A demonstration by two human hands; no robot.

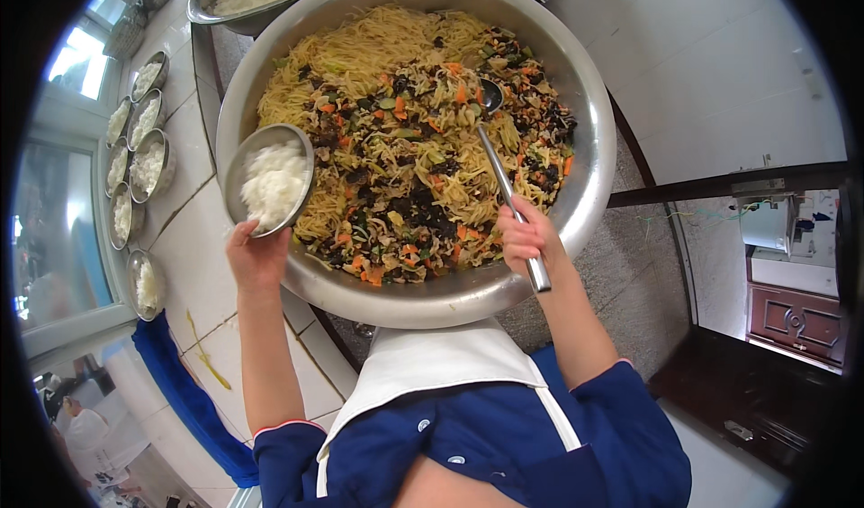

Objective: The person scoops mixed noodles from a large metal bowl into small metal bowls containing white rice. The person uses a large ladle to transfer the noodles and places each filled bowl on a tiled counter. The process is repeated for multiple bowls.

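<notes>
A wide metal basin (589,152) in front of me holds shredded yellow strips and a mix of dark pieces, carrot and green bits. My left hand (258,249) grips a small metal bowl (308,143) from below, over the basin's left rim. White rice (272,184) lies in that bowl. My right hand (531,236) is wrapped round the handle of a metal ladle (497,161). The ladle's head rests in the food toward the right of the basin, its bowl partly covered by food.
On the tiled counter (184,179) at left stand several metal bowls of rice (148,166). A larger vessel of rice (243,20) is beyond the basin. A blue cloth (193,400) and a yellow-green strand (209,359) lie nearer me. A dark door frame (738,182) is at right.
</notes>
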